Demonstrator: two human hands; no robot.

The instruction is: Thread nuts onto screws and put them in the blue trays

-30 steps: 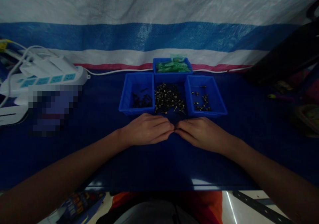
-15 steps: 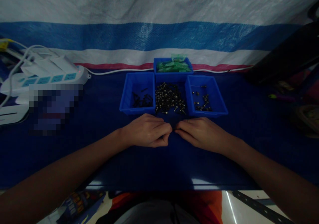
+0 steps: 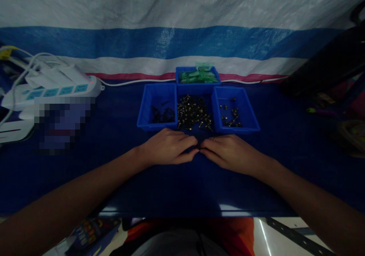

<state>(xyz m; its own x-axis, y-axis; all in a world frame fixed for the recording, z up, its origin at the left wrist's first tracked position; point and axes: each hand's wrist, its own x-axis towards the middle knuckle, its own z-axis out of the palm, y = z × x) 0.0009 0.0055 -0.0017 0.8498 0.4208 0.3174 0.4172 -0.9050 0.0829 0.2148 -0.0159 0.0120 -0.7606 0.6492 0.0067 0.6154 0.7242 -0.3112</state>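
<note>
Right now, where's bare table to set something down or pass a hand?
Bare blue table shows between the left bin and the power strip, and right of the right bin up to the dark clutter. Crowded: the bins, the loose screw pile between them, and the left hand meeting the right hand just below.

Left hand (image 3: 168,148): palm down, fingers curled inward.
Right hand (image 3: 228,152): palm down, fingertips meeting the left's.
</note>
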